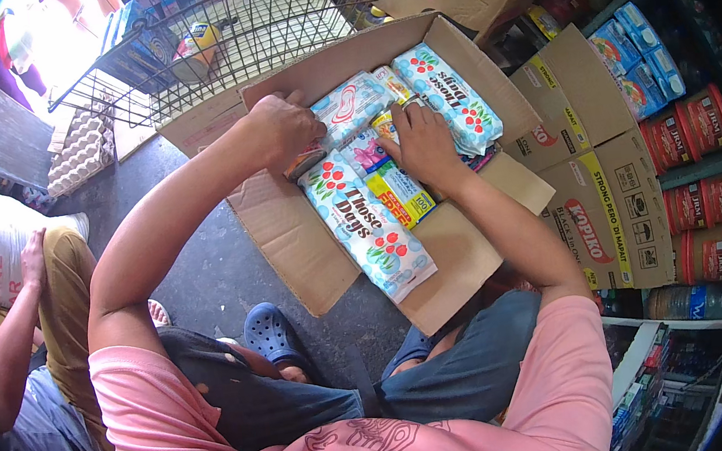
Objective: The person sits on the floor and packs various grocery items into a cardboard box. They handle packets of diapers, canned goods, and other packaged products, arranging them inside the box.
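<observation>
An open cardboard box (314,283) full of packed goods stands before me, its flaps spread outward. My left hand (285,128) is at the box's far left side, fingers bent down beside a can (306,160); whether it grips anything is hidden. My right hand (424,146) rests palm down over the middle of the contents, its fingertips by a can (385,124). Around the hands lie a Those Days sanitary pad pack (361,225) at the near left, another pack (450,97) at the far right, a third pack (351,104) between them and a yellow-and-blue packet (400,193).
Beyond the box is a wire basket (263,44) with a yellow-topped container (197,48). Egg trays (82,146) lie at the left, near a seated person's knee (64,257). A Kopiko carton (598,220) and shelved red tubs (672,143) stand at the right.
</observation>
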The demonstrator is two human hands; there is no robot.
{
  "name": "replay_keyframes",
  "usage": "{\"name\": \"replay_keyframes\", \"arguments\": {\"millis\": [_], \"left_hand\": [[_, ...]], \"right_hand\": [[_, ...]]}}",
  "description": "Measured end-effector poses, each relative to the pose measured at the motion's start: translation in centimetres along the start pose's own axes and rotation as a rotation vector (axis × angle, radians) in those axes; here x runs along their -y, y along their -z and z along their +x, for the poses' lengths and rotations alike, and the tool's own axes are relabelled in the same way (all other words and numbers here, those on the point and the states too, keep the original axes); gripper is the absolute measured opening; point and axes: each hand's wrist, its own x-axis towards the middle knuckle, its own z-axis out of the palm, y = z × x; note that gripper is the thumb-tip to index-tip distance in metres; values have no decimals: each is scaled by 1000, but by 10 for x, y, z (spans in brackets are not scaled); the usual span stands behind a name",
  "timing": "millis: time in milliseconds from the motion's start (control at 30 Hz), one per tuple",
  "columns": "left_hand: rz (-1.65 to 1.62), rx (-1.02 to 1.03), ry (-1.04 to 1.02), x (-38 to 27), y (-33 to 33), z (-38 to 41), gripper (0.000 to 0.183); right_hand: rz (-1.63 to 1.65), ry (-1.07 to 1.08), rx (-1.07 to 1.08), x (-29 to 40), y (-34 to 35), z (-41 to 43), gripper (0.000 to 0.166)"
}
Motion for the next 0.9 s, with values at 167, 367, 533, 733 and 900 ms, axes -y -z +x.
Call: {"name": "replay_keyframes", "arguments": {"millis": [167, 367, 533, 733, 900], "left_hand": [[79, 57, 65, -2, 8, 1, 40], [121, -349, -77, -12, 38, -8, 51], [-175, -504, -198, -47, 27, 39, 64], [-372, -362, -197, -38, 25, 40, 66], [-149, -492, -196, -6, 35, 26, 35]], "right_hand": [[470, -193, 131, -32, 18, 18, 54], [1277, -168, 394, -38, 80, 19, 75], [1037, 17, 406, -19, 91, 13, 88], [981, -291, 646, -22, 72, -17, 79], [504, -260, 430, 9, 66, -58, 73]]}}
